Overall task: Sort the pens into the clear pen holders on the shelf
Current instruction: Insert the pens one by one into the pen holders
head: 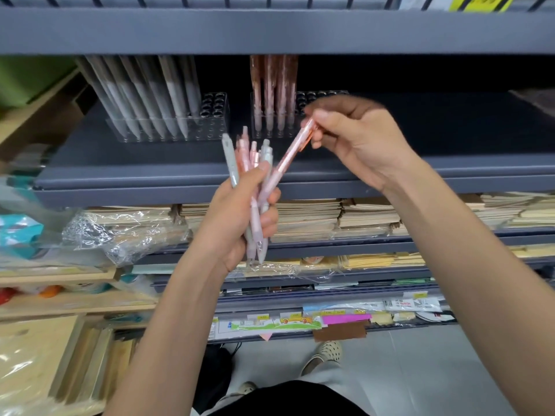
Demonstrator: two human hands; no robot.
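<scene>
My left hand [240, 214] grips a bundle of pens [253, 187], pink and pale grey-green ones mixed, held upright in front of the shelf edge. My right hand [357, 136] pinches the top end of one pink pen [292, 151], which slants down to the bundle, its lower end still among the others. Two clear pen holders stand on the dark grey shelf [120, 166]. The left holder [216, 115] carries several grey pens [150, 97]. The right holder [303, 99] carries several pink pens [273, 91], and my right hand covers part of it.
A grey shelf board [270, 28] hangs low over the holders. Below are stacks of wrapped notebooks [330, 217], crumpled plastic wrap [120, 232], and price-tag rails [330, 313]. Wooden shelving [45, 301] stands at the left. My foot [324, 352] is on the floor.
</scene>
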